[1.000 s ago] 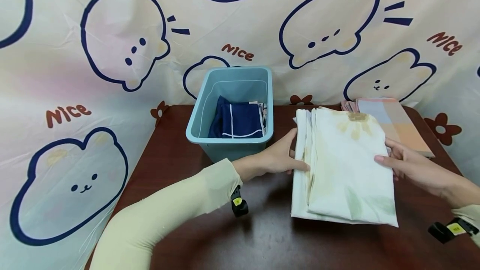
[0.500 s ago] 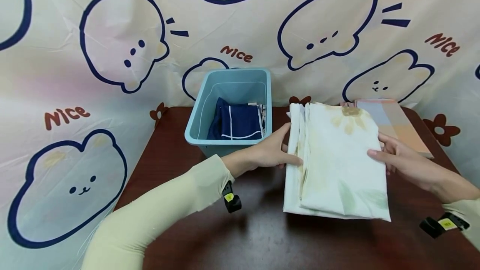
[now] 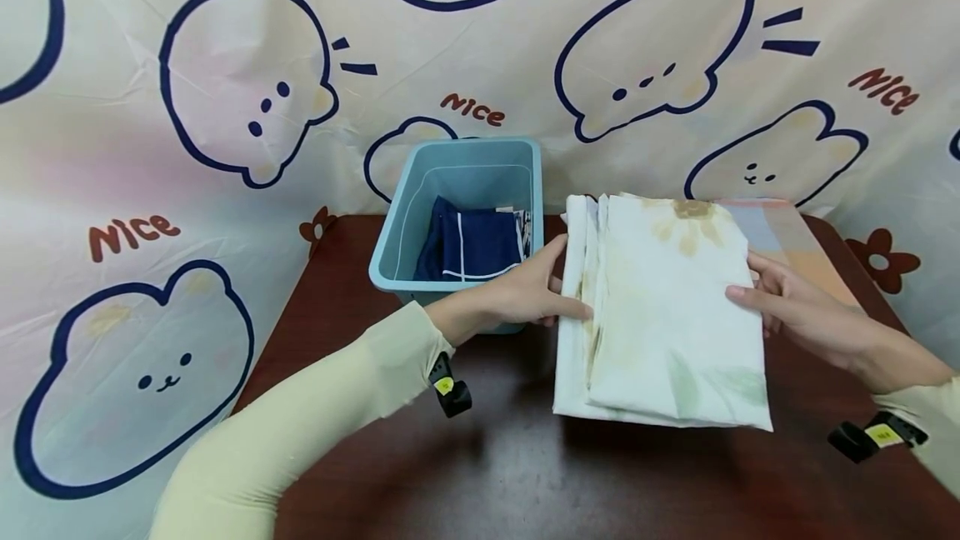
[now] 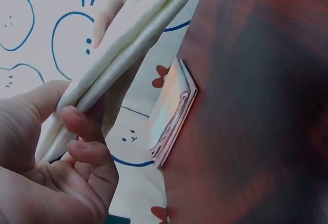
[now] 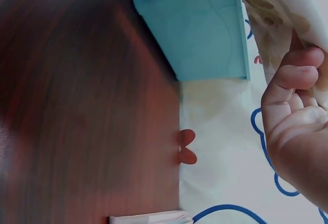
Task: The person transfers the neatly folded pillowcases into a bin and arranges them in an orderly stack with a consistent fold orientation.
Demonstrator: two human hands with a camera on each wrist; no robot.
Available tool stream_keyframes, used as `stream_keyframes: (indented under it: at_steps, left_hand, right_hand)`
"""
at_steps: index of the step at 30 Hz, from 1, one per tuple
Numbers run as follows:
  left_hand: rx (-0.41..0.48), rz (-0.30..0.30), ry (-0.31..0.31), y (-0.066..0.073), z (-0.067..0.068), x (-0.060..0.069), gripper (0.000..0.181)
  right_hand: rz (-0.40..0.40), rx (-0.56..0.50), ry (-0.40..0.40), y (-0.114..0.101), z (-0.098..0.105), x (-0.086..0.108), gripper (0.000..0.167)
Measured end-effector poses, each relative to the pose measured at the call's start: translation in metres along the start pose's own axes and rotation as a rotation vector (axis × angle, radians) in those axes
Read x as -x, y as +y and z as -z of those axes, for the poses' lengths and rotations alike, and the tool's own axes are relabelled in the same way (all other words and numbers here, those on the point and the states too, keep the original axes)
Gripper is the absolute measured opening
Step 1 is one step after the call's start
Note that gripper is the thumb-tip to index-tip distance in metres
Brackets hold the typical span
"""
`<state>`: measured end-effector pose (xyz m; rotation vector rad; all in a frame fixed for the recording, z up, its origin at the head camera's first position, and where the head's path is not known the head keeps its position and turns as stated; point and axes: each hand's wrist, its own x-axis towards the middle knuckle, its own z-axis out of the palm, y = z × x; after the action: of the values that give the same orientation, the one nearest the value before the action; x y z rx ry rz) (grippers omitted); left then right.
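Pale-yellow sleeves (image 3: 315, 407), 2 black wristbands (image 3: 456, 400), yellow labels (image 3: 883, 435)

Head view: I can't see the ends of the right fingers (image 3: 772, 271) behind the white cloth (image 3: 675, 315). Pastel stack (image 3: 801, 252) partly hidden too.

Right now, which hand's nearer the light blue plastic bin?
Left: the left hand is just in front of the bin; the right hand is across the folded white floral cloth.

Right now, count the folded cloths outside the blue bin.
2: the white floral cloth between the left hand and right hand, and the pastel cloth on the table behind; others may be hidden.
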<state>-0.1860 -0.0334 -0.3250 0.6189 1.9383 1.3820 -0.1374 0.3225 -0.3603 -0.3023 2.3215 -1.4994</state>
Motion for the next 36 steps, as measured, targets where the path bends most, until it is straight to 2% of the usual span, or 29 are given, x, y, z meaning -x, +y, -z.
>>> stream_keyframes:
  at_steps: [7,12,15,20,28,36]
  left_hand:
    - [0.02,-0.009,0.006,0.004,0.009,0.004,0.088]
    - [0.056,0.005,0.008,0.007,0.016,0.008,0.093]
    - [0.043,0.013,0.02,0.008,0.02,0.011,0.094]
    - [0.015,0.031,0.042,0.007,0.027,0.016,0.096]
    - [-0.036,0.0,0.054,0.006,0.038,0.021,0.094]
    - [-0.086,0.024,0.074,0.007,0.049,0.025,0.097]
  right_hand:
    - [0.002,-0.03,-0.015,-0.013,0.0,-0.007,0.072]
    - [0.049,-0.115,-0.073,-0.02,0.0,-0.012,0.068]
    - [0.075,-0.142,-0.093,-0.024,-0.001,-0.016,0.065]
    - [0.068,-0.144,-0.093,-0.031,-0.005,-0.022,0.064]
    - [0.053,-0.15,-0.07,-0.043,-0.012,-0.029,0.066]
    - [0.106,-0.181,-0.101,-0.051,-0.015,-0.038,0.068]
